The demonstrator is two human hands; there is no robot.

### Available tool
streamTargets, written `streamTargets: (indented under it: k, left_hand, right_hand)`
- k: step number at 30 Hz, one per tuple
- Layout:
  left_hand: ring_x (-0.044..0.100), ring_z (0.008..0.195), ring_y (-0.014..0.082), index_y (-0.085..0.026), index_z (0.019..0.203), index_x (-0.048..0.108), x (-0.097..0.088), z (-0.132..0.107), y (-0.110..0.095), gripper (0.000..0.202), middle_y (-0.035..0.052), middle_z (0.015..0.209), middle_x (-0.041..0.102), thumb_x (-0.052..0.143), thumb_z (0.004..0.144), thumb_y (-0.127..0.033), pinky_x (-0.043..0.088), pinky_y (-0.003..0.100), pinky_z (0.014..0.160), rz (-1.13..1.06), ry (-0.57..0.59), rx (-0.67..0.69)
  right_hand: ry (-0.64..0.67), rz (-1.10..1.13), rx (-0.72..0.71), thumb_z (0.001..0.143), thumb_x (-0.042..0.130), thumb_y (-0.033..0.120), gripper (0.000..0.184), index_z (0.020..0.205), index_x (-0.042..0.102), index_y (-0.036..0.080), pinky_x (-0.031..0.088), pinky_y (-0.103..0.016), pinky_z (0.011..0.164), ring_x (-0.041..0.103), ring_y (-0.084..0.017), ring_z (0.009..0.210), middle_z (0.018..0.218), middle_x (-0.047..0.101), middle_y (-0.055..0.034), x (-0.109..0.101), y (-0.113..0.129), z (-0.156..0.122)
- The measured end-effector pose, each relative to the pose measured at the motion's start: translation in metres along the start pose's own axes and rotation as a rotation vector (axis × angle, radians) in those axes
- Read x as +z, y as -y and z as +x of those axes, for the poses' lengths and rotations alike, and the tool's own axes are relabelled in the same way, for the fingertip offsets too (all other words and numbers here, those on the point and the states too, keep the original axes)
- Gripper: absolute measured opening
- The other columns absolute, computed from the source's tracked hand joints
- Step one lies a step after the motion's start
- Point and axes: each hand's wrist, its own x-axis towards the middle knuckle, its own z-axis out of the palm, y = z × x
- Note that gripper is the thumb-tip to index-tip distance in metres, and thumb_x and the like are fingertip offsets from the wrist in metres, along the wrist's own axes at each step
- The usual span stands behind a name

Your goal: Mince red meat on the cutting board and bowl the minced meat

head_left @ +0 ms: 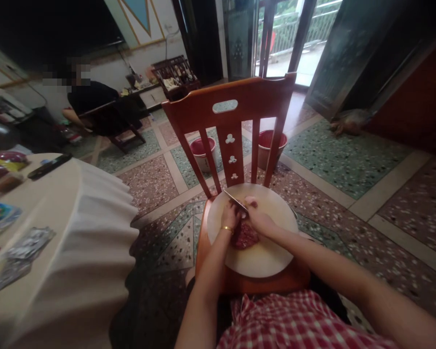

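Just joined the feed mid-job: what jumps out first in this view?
A round cutting board lies on the seat of a wooden chair, centre frame. On it the right hand grips a knife over red meat, the left hand resting on it. Two red buckets stand behind.

A round cutting board [267,259] covers the seat of a wooden chair [240,104]. At the board's middle lies red meat [244,236]. The left hand [229,216] rests curled on the meat's far edge. The right hand [258,219] grips a knife [235,199], its blade slanting towards the board's far edge. Two red buckets [202,150] stand on the floor behind the chair.
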Motion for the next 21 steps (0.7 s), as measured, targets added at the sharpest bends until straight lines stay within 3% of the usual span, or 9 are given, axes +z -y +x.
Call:
streamTargets:
  k: [3,5,9,12,14,19,21]
  left_hand:
    - [0.046,0.104,0.02,-0.016,0.107,0.053,0.003,-0.001,0.003,0.033,0.0099,0.112,0.052,0.05,0.074,-0.016,0.039,0.035,0.091,0.011,-0.01,-0.01]
    - [0.047,0.103,0.0205,-0.016,0.105,0.054,0.004,-0.003,0.002,0.03,0.0106,0.112,0.052,0.051,0.075,-0.018,0.039,0.034,0.089,0.041,0.002,-0.038]
    - [0.049,0.096,0.0204,-0.016,0.096,0.059,0.007,-0.005,0.001,0.023,0.0099,0.107,0.053,0.051,0.077,-0.026,0.041,0.034,0.084,0.062,0.025,-0.063]
    - [0.048,0.097,0.0206,-0.016,0.094,0.06,0.009,-0.003,0.003,0.022,0.0101,0.106,0.054,0.052,0.077,-0.027,0.04,0.034,0.086,0.017,0.015,-0.056]
    - [0.048,0.099,0.0208,-0.016,0.094,0.06,0.011,0.0,0.005,0.022,0.0104,0.107,0.054,0.054,0.075,-0.025,0.039,0.034,0.089,-0.008,0.002,-0.047]
    - [0.051,0.095,0.0196,-0.016,0.092,0.062,0.013,0.001,0.009,0.021,0.0102,0.103,0.057,0.051,0.075,-0.022,0.04,0.034,0.088,-0.016,0.019,-0.049]
    - [0.051,0.094,0.0194,-0.017,0.091,0.062,0.012,0.0,0.008,0.021,0.0099,0.102,0.058,0.05,0.075,-0.021,0.04,0.035,0.087,-0.039,0.034,-0.062]
  right_hand:
    - [-0.039,-0.037,-0.03,0.086,0.027,0.012,0.04,0.126,0.031,0.008,0.042,-0.032,0.074,0.059,-0.023,0.089,0.1,0.059,-0.0192,0.0,0.016,0.019]
    - [-0.048,-0.049,-0.047,0.086,0.026,0.011,0.042,0.128,0.027,0.009,0.042,-0.032,0.074,0.058,-0.022,0.089,0.102,0.059,-0.0189,0.002,0.014,0.02]
    - [-0.027,-0.079,-0.054,0.087,0.03,0.019,0.04,0.126,0.032,0.01,0.043,-0.032,0.069,0.06,-0.024,0.081,0.094,0.061,-0.0165,0.014,-0.02,-0.005]
    - [0.008,-0.106,-0.044,0.085,0.032,0.014,0.037,0.121,0.039,0.009,0.042,-0.031,0.071,0.06,-0.023,0.081,0.091,0.062,-0.016,0.023,-0.037,-0.018]
    - [0.007,-0.083,-0.03,0.086,0.032,0.016,0.035,0.12,0.039,0.009,0.043,-0.031,0.07,0.06,-0.023,0.081,0.092,0.061,-0.0161,0.023,-0.031,-0.009]
    - [-0.021,-0.031,-0.053,0.085,0.031,0.013,0.029,0.111,0.044,0.01,0.043,-0.032,0.073,0.059,-0.023,0.088,0.096,0.061,-0.0161,0.002,0.012,0.034]
    - [-0.008,-0.021,-0.041,0.084,0.033,0.014,0.028,0.109,0.046,0.011,0.042,-0.031,0.074,0.059,-0.022,0.089,0.096,0.061,-0.0161,-0.006,0.012,0.034]
